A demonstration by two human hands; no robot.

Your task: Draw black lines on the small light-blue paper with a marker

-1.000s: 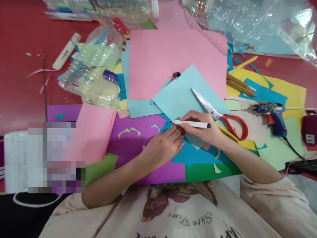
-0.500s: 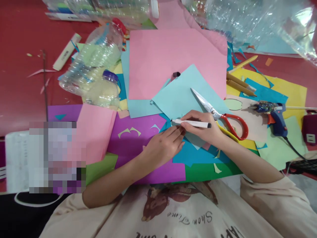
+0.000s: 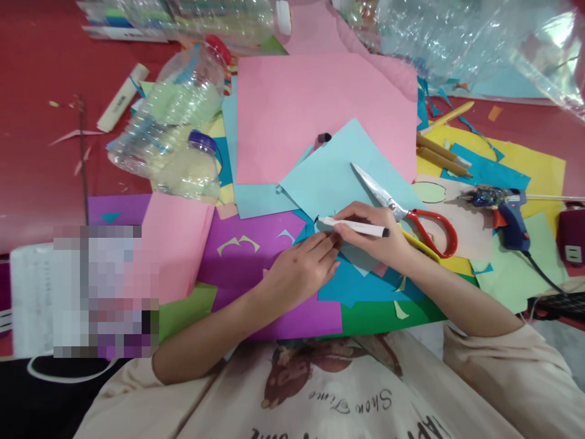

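Observation:
A white marker (image 3: 365, 228) is pinched in my right hand (image 3: 377, 235), its tip touching the near left corner of a light blue sheet (image 3: 338, 164). A short black curved line shows at the tip. My left hand (image 3: 304, 265) lies flat, fingers stretched out, on the paper just below the marker, its fingertips close to my right hand. Scissors (image 3: 397, 210) with red handles rest on the sheet and under the edge of my right hand. The black marker cap (image 3: 324, 138) lies on the pink sheet (image 3: 297, 110).
Plastic bottles (image 3: 183, 103) lie at the left, with folded pink paper (image 3: 176, 250) nearer. A blue glue gun (image 3: 514, 225) with a cord is at the right, beside brown pencils (image 3: 441, 155). Clear plastic (image 3: 448, 36) fills the back right. Purple paper (image 3: 247, 268) carries small scraps.
The marker tip has shifted slightly up, and a short black line now shows at the sheet's corner. My left hand has hardly moved.

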